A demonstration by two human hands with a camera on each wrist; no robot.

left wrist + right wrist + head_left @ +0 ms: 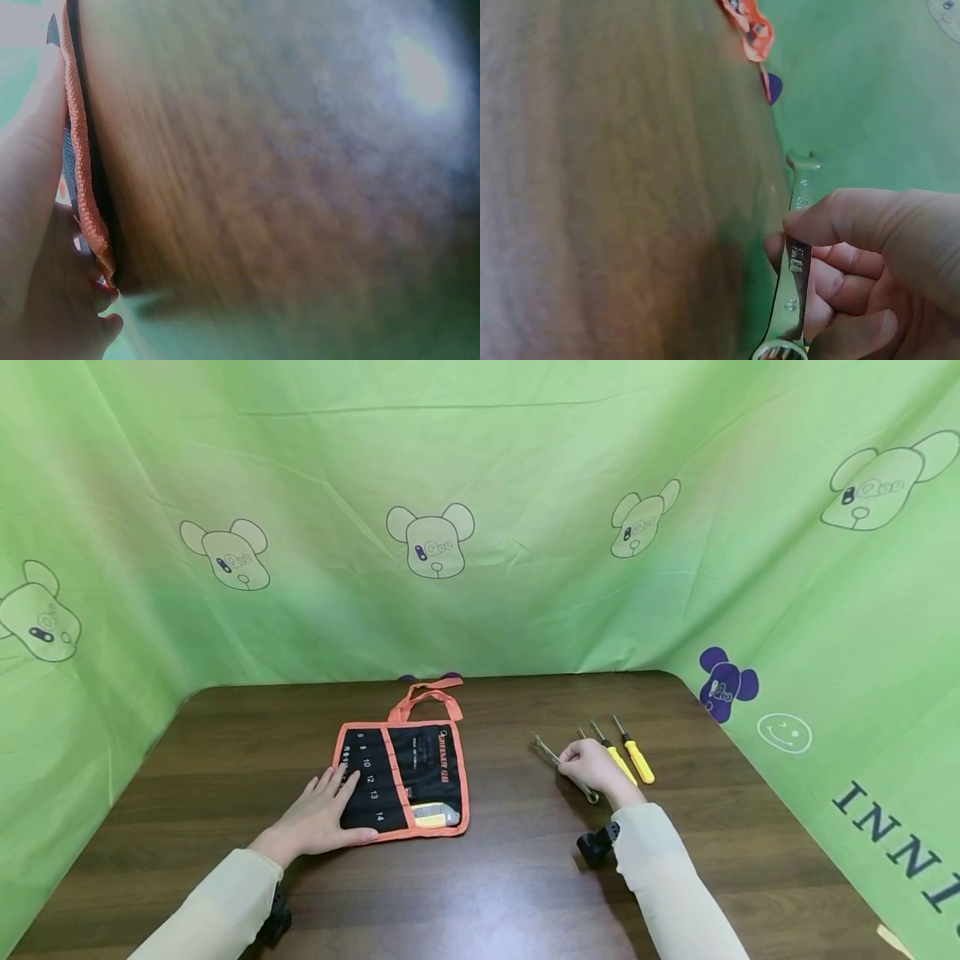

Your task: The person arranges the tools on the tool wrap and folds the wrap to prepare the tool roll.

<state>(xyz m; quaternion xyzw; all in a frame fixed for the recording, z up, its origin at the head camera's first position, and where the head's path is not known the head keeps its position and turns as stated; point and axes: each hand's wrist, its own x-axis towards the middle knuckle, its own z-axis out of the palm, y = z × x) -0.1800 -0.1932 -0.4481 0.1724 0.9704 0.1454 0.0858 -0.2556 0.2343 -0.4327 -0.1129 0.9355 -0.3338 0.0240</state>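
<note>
Between thumb and fingers, my right hand (596,768) pinches a silvery combination wrench (791,277) by its shank. Its open end points away from me and its ring end toward me, over the right part of the table. My left hand (322,810) lies spread on the left edge of a black tool pouch (427,768) with orange trim, fingers on the numbered pockets and thumb along the near edge. In the left wrist view, the orange edging (84,172) runs beside that hand. A grey and yellow tool (435,816) sits in the pouch's near right pocket.
Right of my right hand lie yellow-handled screwdrivers (639,762), one partly hidden by the hand. Orange straps (423,695) stretch from the pouch toward the table's back edge. A green printed curtain (525,593) surrounds the brown wooden table (510,893).
</note>
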